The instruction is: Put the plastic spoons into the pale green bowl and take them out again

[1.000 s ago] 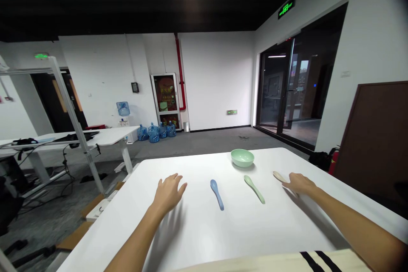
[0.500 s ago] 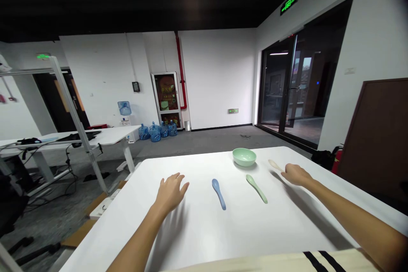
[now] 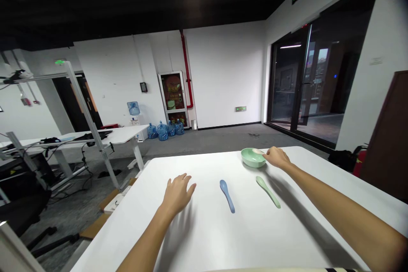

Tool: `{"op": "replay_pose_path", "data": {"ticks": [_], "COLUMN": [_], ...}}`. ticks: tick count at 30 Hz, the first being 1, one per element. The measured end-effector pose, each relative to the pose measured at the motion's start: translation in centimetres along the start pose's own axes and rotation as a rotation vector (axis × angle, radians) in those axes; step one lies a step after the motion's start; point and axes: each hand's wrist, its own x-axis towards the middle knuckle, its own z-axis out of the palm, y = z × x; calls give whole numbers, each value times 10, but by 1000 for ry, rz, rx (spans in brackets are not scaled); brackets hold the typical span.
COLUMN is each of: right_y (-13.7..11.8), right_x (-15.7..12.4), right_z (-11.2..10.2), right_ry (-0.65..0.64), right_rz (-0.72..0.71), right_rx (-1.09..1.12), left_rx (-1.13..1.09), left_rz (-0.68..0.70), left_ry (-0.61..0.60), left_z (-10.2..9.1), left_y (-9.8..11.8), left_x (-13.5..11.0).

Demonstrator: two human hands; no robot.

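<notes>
The pale green plastic bowl [image 3: 251, 158] by the far edge of the white desk [image 3: 204, 238] could be tipped by the curled fingers [image 3: 269, 153] of the right hand [image 3: 277, 157] at its rim. Any hold on the cream spoon [image 3: 256, 151] inside cannot be told; the left hand [image 3: 177, 195] is open, empty.

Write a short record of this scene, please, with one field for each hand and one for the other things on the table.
left hand: open, fingers spread, nearest the blue spoon
right hand: at the rim of the green bowl, by the pale spoon, whose end shows inside the bowl
other things: green spoon on the white table
</notes>
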Motion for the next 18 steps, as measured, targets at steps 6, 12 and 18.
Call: {"op": "replay_pose_path", "data": {"ticks": [6, 12, 18], "right_y": [-18, -23, -22], "right_x": [11, 22, 32], "right_z": [16, 35, 54], "right_ry": [21, -28, -64], "right_rz": [36, 70, 80], "right_rx": [39, 43, 31], "left_rx": [-8, -15, -8], "left_rz": [1, -3, -9], "left_ry": [7, 6, -3], "left_z": [4, 4, 3], "left_y": [-2, -3, -2], "left_x": [2, 4, 5]}}
